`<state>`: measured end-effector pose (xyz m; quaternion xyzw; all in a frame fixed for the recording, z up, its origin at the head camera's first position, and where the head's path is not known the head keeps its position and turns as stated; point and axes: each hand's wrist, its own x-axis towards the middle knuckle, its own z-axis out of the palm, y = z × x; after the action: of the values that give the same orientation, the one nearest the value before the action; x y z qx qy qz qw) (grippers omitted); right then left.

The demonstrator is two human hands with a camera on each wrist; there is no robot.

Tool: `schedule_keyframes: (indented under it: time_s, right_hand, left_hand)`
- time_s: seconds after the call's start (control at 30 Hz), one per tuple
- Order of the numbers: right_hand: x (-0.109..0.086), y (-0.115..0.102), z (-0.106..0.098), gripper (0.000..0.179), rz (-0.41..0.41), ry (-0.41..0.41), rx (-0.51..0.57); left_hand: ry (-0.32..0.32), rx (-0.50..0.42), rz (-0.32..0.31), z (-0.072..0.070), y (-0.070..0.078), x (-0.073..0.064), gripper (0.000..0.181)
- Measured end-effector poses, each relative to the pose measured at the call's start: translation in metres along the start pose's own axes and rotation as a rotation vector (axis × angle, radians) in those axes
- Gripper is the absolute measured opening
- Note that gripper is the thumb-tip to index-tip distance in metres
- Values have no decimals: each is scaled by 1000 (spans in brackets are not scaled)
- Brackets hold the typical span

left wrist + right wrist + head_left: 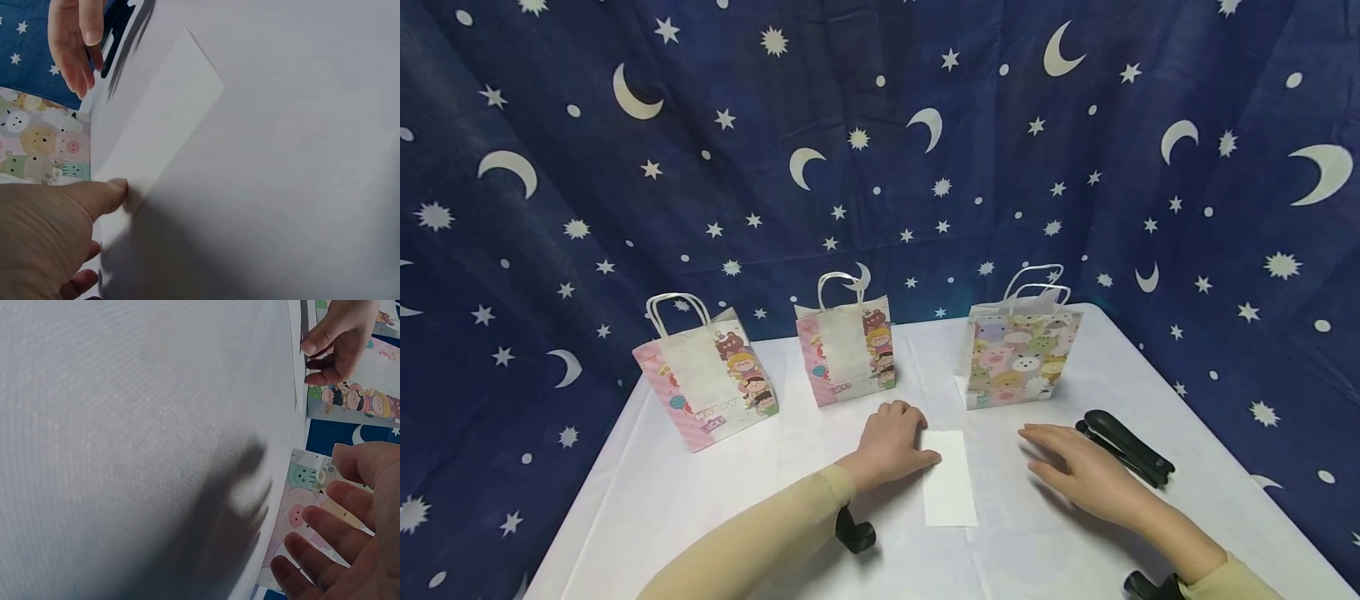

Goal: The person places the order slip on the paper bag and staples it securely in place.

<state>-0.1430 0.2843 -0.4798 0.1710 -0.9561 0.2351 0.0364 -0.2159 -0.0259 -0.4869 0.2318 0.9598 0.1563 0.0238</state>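
A white rectangular slip of paper (951,487) lies flat on the white table. My left hand (891,442) is at its upper left edge, the thumb reaching over the paper in the head view. The left wrist view shows this thumb (107,195) at the paper's edge; the other fingers are partly hidden. My right hand (1086,475) hovers above the table to the paper's right, fingers spread and holding nothing in the right wrist view. Just beyond it is a black stapler (1127,446), partly covered by the hand in the head view.
Three paper gift bags with white handles stand at the back: a pink-and-white bag (707,383) at left, a similar bag (847,350) in the middle, and an animal-print bag (1022,358) at right. Behind hangs a dark blue moon-and-star cloth (880,167).
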Motion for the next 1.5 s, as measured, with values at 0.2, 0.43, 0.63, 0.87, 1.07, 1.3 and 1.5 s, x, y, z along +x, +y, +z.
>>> schedule_keyframes:
  time_s: [0.2,0.43,0.63,0.87,1.07,1.3,1.5]
  right_hand:
    - [1,-2,-2,46,0,3,12]
    - [5,-3,-15,45,2,16,45]
    - [11,-3,-40,47,13,78,120]
    - [30,4,-80,54,83,271,231]
    - [56,22,-108,79,161,287,371]
    - [85,35,-121,93,131,134,523]
    - [103,33,-126,94,137,62,639]
  left_hand:
    - [-15,-8,-24,-2,4,3,42]
    - [-28,-28,-35,-3,5,6,36]
    - [-25,-50,-25,-1,6,9,36]
    - [-10,-136,-18,-2,7,7,34]
    - [-34,-244,-11,0,8,3,30]
    - [-62,-337,-30,-1,7,2,36]
    - [-61,-389,-27,-3,5,3,15]
